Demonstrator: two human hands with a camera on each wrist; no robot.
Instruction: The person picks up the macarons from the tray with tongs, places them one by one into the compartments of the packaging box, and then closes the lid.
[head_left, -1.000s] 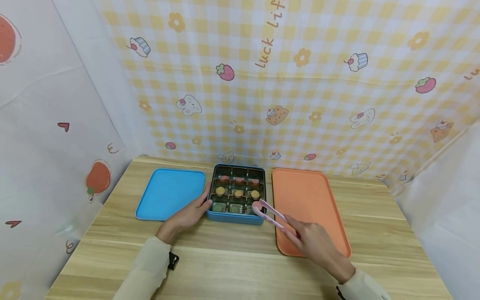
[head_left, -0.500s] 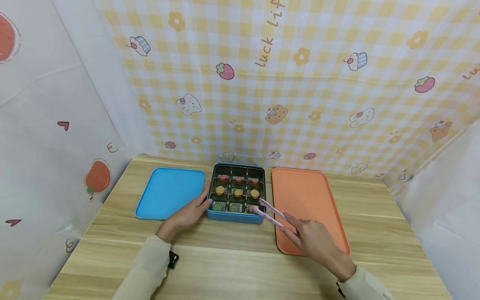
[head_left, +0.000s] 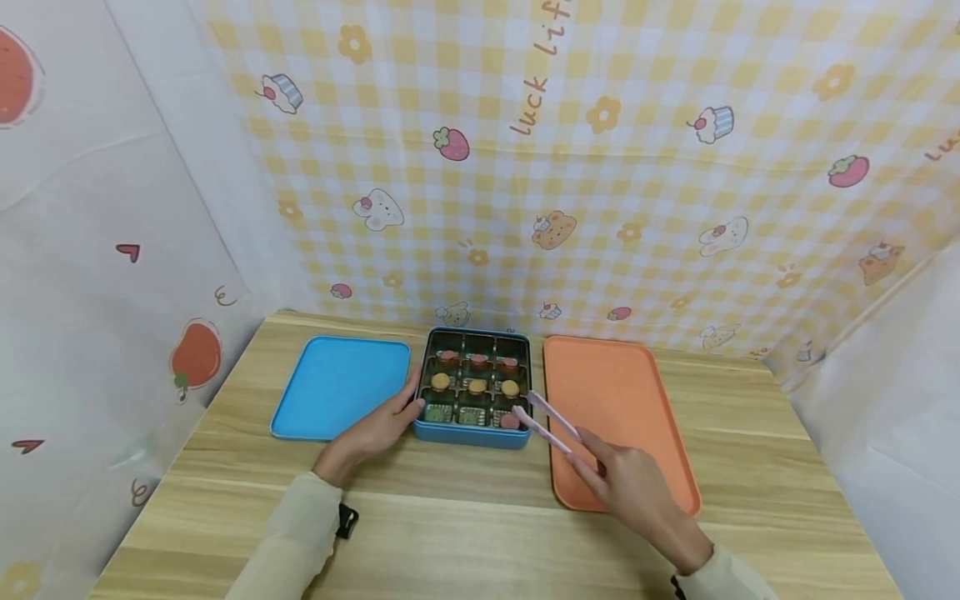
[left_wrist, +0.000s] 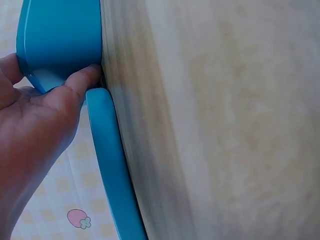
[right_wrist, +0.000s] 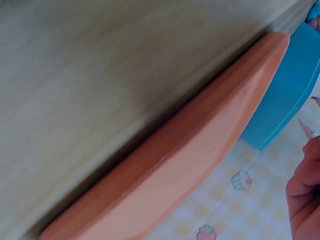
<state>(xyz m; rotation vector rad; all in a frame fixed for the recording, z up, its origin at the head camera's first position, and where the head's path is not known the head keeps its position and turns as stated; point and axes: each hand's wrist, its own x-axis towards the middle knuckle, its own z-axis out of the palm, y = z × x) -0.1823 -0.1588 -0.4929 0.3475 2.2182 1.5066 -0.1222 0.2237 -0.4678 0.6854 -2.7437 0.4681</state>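
Note:
In the head view a blue box (head_left: 471,435) with a dark divided insert stands on the table. Red pieces (head_left: 447,356) sit toward the back, yellow round pieces (head_left: 477,387) in the middle, and green pieces (head_left: 438,413) in front. A pink round piece (head_left: 510,420) lies in the front right compartment. My left hand (head_left: 381,429) rests against the box's left side, thumb at the front corner; the left wrist view shows its fingers touching the blue wall (left_wrist: 62,37). My right hand (head_left: 628,483) grips pink tongs (head_left: 551,429), their tips apart by the box's right front corner, nothing between them.
A flat blue tray or lid (head_left: 343,387) lies left of the box. To the right is an orange tray (head_left: 607,392), partly under my right hand and the tongs. A checked yellow-and-white cloth (head_left: 480,183) hangs behind the wooden table (head_left: 450,533).
The tongs have let go of the pink round piece, which now lies in the front right compartment. Their tips have drawn back to the right. My left hand has stayed put.

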